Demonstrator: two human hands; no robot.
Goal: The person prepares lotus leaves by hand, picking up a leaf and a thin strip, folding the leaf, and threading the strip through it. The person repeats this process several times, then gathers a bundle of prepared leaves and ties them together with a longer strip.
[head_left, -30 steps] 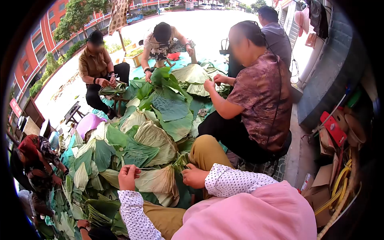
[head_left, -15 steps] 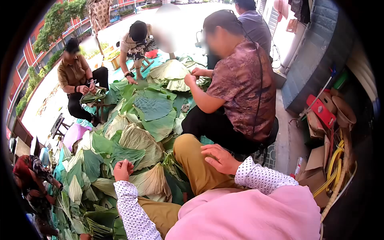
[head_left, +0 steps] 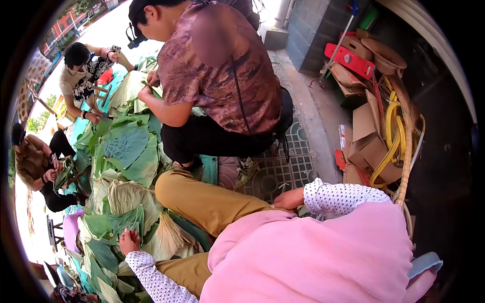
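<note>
My left hand [head_left: 130, 241] is closed, its fingers curled together at the edge of a dark green lotus leaf [head_left: 126, 220]. Whether it grips the leaf or anything small is unclear. Just to its right, a pale, dried, pleated leaf [head_left: 169, 240] fans out. My right hand [head_left: 289, 199] is low beside my right thigh, by the pink cloth [head_left: 303, 247] over my front. Its fingertips are largely hidden, and pale greenish pieces [head_left: 304, 211] show close to it.
Large green leaves [head_left: 126, 146] are heaped ahead. A co-worker in a patterned shirt [head_left: 222, 65] sits close in front; two others [head_left: 81, 76] work at far left. On the right are cardboard boxes [head_left: 371, 141], a yellow hose [head_left: 396, 136] and a red board [head_left: 349, 59].
My view has turned to the right. My right hand has left my knee and dropped back beside my thigh. The left hand keeps its curled shape near the leaves.
</note>
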